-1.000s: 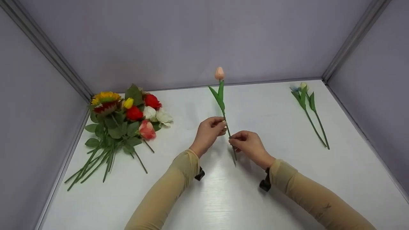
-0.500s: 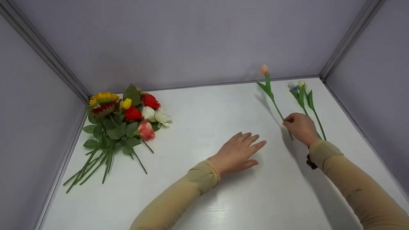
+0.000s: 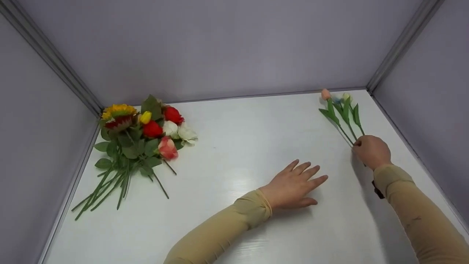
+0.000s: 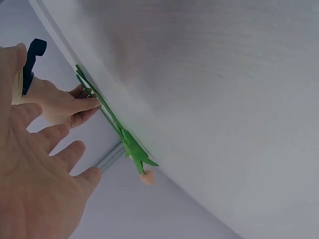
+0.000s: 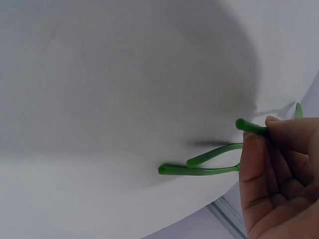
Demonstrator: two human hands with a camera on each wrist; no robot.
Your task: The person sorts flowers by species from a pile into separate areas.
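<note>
A small dark mark, too small to read, showed on the right sleeve (image 3: 427, 209). The right hand (image 3: 373, 151) pinched the peach tulip (image 3: 332, 116) by its lower stem, the bloom near the back edge of the desk (image 3: 234, 146), beside the blue tulip (image 3: 336, 100) and white tulip (image 3: 346, 96). The left hand (image 3: 293, 185), empty, spread its fingers over the desk. A wide white stretch separated the tulips from the flower pile (image 3: 141, 148) near the left edge.

Three tulips (image 3: 346, 110) at right, two red blooms (image 3: 152, 129), two white blooms (image 3: 187, 134)
</note>
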